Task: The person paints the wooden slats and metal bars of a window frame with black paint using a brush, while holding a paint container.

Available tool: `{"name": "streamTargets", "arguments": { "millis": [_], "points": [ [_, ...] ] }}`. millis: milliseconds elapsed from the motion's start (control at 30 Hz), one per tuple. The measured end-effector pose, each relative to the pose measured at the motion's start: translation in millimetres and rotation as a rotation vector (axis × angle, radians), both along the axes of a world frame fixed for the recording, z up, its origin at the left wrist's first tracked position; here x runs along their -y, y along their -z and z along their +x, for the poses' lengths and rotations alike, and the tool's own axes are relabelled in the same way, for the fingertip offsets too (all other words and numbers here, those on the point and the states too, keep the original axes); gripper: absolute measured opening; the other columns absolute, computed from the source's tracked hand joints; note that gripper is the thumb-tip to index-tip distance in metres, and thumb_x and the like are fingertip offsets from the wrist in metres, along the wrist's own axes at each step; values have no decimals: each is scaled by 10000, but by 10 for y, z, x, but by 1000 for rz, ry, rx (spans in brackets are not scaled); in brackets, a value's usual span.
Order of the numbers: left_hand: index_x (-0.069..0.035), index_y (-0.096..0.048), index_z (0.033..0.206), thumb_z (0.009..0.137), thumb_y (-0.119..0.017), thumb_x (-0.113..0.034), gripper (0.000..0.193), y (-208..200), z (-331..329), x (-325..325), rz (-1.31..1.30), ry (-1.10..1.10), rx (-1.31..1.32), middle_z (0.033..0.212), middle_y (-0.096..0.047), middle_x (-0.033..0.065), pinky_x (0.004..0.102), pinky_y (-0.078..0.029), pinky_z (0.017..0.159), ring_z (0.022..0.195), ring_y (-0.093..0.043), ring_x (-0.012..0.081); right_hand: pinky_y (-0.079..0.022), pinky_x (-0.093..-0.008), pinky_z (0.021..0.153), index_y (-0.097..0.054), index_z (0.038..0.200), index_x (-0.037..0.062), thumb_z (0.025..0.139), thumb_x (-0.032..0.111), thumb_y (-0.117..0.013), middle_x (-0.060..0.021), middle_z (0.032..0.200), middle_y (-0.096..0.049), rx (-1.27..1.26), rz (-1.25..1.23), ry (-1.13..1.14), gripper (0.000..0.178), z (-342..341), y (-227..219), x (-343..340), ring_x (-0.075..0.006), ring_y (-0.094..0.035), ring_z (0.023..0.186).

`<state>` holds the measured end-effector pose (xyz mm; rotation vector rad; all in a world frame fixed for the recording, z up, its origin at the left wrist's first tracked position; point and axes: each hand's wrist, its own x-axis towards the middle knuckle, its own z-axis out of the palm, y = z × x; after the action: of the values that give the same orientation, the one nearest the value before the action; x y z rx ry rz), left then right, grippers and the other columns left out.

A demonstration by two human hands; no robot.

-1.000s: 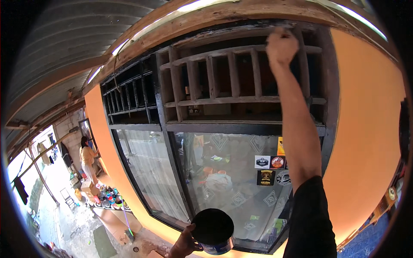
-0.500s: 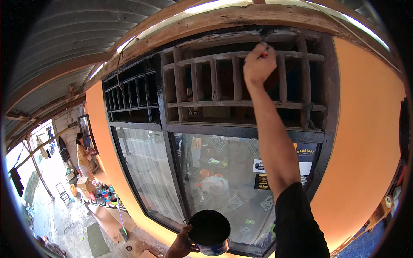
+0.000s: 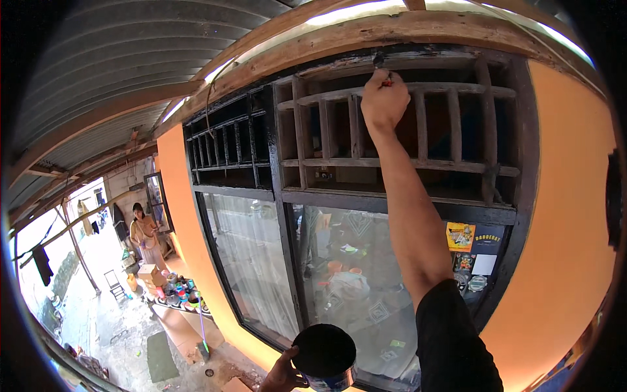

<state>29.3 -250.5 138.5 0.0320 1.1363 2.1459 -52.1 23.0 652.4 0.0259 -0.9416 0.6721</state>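
My right hand (image 3: 385,104) is raised and closed round a paintbrush (image 3: 379,60), its dark bristles at the top rail of a wooden window frame (image 3: 428,53). Black paint coats part of that rail; bare, worn wood shows beside it. Below the hand, the lattice bars (image 3: 454,124) are dull brown and unpainted. Low in the view my left hand (image 3: 285,375) grips the side of a paint can (image 3: 336,381), tilted so that its dark inside shows. The left-hand lattice (image 3: 238,140) is glossy black.
Glass panes (image 3: 353,287) with stickers and reflections fill the window below. Orange wall (image 3: 568,196) flanks it. A roof beam (image 3: 366,31) runs just above. Far left, a person (image 3: 147,235) stands by a table crowded with goods, a broom (image 3: 203,340) leaning near it.
My right hand with the paintbrush has moved left along the top rail. The view has swung slightly left. The far person has turned more this way.
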Motion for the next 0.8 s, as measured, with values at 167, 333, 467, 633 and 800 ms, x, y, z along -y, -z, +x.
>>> {"name": "streamTargets", "arguments": {
  "millis": [167, 333, 467, 633, 800],
  "points": [
    [-132, -445, 1359, 869, -536, -448, 590, 64, -28, 54, -25, 0, 27, 1245, -595, 127, 527, -564, 682, 1011, -624, 364, -505, -490, 679, -622, 766, -73, 895, 296, -496, -297, 741, -625, -25, -163, -370, 411, 312, -17, 23, -464, -634, 741],
    [-128, -452, 1343, 876, -532, -451, 574, 88, -43, 128, -32, -22, 43, 1207, -610, 127, 498, -567, 648, 938, -639, 357, -495, -456, 626, -615, 825, -88, 933, 225, -471, -250, 679, -618, -40, -37, -187, 361, 232, 15, -16, -407, -634, 674],
    [-150, -438, 1311, 892, -540, -450, 525, -24, 21, 38, -23, -70, 35, 1064, -592, 101, 424, -565, 546, 723, -621, 284, -478, -454, 629, -613, 819, -59, 921, 243, -473, -253, 709, -617, -164, -18, -97, 348, -9, 87, 29, -396, -619, 677],
    [-211, -393, 1298, 922, -554, -422, 460, -342, 322, 58, -30, -127, -22, 917, -551, 67, 358, -573, 450, 528, -589, 189, -480, -500, 745, -612, 798, -52, 902, 282, -500, -261, 717, -614, 319, 77, -245, 368, -245, 218, 410, -453, -615, 770],
    [-232, -364, 1367, 950, -507, -378, 464, 5, 328, 154, 102, -101, -164, 1091, -554, 87, 405, -593, 557, 680, -623, 209, -488, -450, 632, -613, 847, -74, 910, 257, -529, -225, 713, -636, -22, -2, -128, 347, 17, 139, -447, -366, -642, 678]
  ]
}}
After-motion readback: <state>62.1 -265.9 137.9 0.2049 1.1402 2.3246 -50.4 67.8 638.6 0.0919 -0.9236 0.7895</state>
